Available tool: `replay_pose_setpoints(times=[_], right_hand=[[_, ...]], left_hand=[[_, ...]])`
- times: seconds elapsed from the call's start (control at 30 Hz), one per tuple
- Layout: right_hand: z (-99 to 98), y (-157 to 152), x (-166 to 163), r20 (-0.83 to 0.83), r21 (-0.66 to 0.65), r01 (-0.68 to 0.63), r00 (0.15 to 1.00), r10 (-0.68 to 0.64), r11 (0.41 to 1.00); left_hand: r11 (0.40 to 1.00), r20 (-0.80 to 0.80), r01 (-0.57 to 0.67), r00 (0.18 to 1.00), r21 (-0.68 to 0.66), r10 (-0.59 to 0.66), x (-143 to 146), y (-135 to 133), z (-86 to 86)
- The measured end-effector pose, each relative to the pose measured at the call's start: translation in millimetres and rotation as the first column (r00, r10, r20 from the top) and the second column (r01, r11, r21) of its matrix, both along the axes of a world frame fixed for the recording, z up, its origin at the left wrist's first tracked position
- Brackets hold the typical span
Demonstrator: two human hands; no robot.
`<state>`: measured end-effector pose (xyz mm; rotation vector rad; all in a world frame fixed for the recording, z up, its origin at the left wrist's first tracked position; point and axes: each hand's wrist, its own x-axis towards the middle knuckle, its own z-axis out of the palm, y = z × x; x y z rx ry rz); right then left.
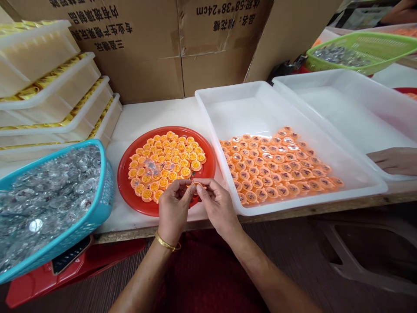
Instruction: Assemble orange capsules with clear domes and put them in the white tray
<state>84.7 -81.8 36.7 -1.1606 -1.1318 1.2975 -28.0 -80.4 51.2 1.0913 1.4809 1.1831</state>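
My left hand (173, 211), with a gold bracelet at the wrist, and my right hand (219, 208) meet over the front edge of a red round tray (124, 184). Thumbs and fingertips of both pinch one small round orange piece (196, 184), mostly hidden by the fingers. Many small orange cups with yellow, patterned faces (167, 157) lie on the red tray, with a few clear pieces among them. Right of my hands, a white plastic tray (208, 108) holds rows of orange pieces (273, 167) with dark prints under shiny clear tops.
A blue basket (106, 182) full of clear round plastic pieces stands at left. Behind it rise stacked white trays (81, 87) of yellow items. Cardboard (146, 52) walls the back. At right are another white tray (345, 93), another person's hand (395, 161) and a green basket (384, 43).
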Motion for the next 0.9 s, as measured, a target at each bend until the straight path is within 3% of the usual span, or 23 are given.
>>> replay_pose_setpoints(times=[0.13, 0.23, 0.4, 0.53, 0.67, 0.8, 0.9], right_hand=[[2.0, -2.3, 1.5, -0.14, -0.056, 0.047, 0.989, -0.054, 0.997], [9.5, -8.4, -1.4, -0.218, -0.093, 0.074, 0.972, -0.093, 0.993], [13.9, -9.5, -1.7, -0.181, -0.091, 0.071, 0.98, -0.087, 0.993], [20.8, -9.4, 11.3, -0.072, -0.024, 0.038, 0.997, -0.04, 0.999], [30.1, -12.1, 18.5, -0.139, -0.078, -0.03, 0.99, 0.019, 0.996], [33.4, -6.5, 24.4, -0.064, -0.058, -0.058, 0.996, 0.054, 0.997], [43.4, 24.4, 58.0, 0.066, 0.055, -0.022, 0.998, 0.018, 0.998]], left_hand=[[0.995, -0.215, 0.097, 0.971, -0.036, -0.102, -5.2, 0.0, 1.5], [0.99, -0.262, 0.144, 0.955, -0.009, -0.141, -6.9, -3.9, 4.2], [0.987, -0.159, 0.153, 0.974, -0.05, -0.159, -7.2, -1.0, 4.5], [0.965, -0.074, 0.229, 0.968, -0.13, -0.24, -9.4, 3.7, 15.7], [0.947, -0.065, 0.268, 0.957, -0.176, -0.283, -8.0, 2.7, 26.3], [0.96, 0.007, 0.242, 0.97, -0.141, -0.244, 0.2, 0.2, 24.5], [0.972, 0.12, 0.186, 0.978, -0.141, -0.17, -1.1, -0.2, 22.3]])
